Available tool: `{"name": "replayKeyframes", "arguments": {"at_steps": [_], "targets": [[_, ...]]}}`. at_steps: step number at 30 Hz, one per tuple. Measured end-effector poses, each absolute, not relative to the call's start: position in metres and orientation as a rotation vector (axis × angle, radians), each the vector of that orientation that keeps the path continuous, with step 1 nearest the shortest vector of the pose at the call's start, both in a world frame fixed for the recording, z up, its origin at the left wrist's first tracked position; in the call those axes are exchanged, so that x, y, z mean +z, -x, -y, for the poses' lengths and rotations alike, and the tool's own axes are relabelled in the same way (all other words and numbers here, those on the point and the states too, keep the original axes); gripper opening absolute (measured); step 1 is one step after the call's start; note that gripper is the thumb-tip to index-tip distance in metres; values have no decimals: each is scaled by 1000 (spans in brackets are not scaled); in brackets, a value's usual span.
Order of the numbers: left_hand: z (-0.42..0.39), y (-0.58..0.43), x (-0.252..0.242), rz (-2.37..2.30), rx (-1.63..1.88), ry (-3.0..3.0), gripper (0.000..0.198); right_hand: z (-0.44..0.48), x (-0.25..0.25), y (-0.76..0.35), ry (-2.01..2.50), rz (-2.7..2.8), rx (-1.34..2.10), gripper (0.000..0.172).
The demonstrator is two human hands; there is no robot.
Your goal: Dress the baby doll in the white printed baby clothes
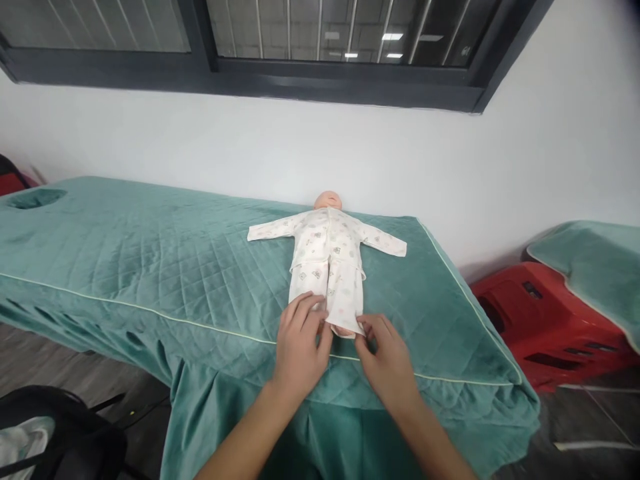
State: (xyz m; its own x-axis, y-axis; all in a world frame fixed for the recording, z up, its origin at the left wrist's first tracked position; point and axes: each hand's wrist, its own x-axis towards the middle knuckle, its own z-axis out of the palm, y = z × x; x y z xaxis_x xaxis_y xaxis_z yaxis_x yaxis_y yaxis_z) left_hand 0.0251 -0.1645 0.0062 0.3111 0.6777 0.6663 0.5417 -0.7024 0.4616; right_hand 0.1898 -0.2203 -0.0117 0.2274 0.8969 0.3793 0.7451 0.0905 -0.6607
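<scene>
A baby doll (329,199) lies on its back, its head towards the wall. It wears a white patterned long-sleeved top (327,233) with both sleeves spread wide, and matching trousers (346,293). My right hand (385,357) pinches the outer corner of the cuff of the right-hand trouser leg. At the inner side of the same cuff, my left hand (303,343) has its thumb and fingers closed on the fabric, covering the end of the other leg. A bit of the doll's foot (343,332) shows below the hem.
The doll lies on a bed with a quilted green cover (200,267), which has a face hole (37,199) at the far left. A red plastic chair (540,320) stands at right, partly under green cloth (595,263). A black chair (85,427) is at lower left. Behind are a wall and window.
</scene>
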Motion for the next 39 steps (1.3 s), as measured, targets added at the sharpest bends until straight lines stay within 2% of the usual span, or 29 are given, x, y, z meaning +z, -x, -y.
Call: {"name": "replayKeyframes", "arguments": {"at_steps": [5,8,13,16,19,22,24,30,36,39], "targets": [[171,-19,1,-1129,1320,-2467,14,227,-18,-188,1733,1638,180,22],[175,-4,-11,-1133,1298,-2374,22,229,-22,-187,1727,1677,112,25],[169,17,-33,-1287,1249,-2277,36,222,-9,-175,1567,1804,83,41],[156,17,-36,-1432,1134,-2252,27,208,2,-160,1538,1988,63,50],[145,14,-32,-1489,1026,-2257,6,191,6,-147,1621,2049,-45,42],[141,12,-27,-1489,957,-2247,6,178,7,-142,1720,2027,-122,24],[143,14,-22,-1456,985,-2170,7,175,8,-143,1738,2004,-132,18],[161,21,-6,-1385,1146,-1974,8,189,10,-150,1567,1874,-194,12],[171,25,-14,-1290,1112,-1876,6,203,3,-153,1446,1953,-137,14],[159,35,-17,-1195,1173,-1709,22,200,4,-170,1390,1890,47,14]]}}
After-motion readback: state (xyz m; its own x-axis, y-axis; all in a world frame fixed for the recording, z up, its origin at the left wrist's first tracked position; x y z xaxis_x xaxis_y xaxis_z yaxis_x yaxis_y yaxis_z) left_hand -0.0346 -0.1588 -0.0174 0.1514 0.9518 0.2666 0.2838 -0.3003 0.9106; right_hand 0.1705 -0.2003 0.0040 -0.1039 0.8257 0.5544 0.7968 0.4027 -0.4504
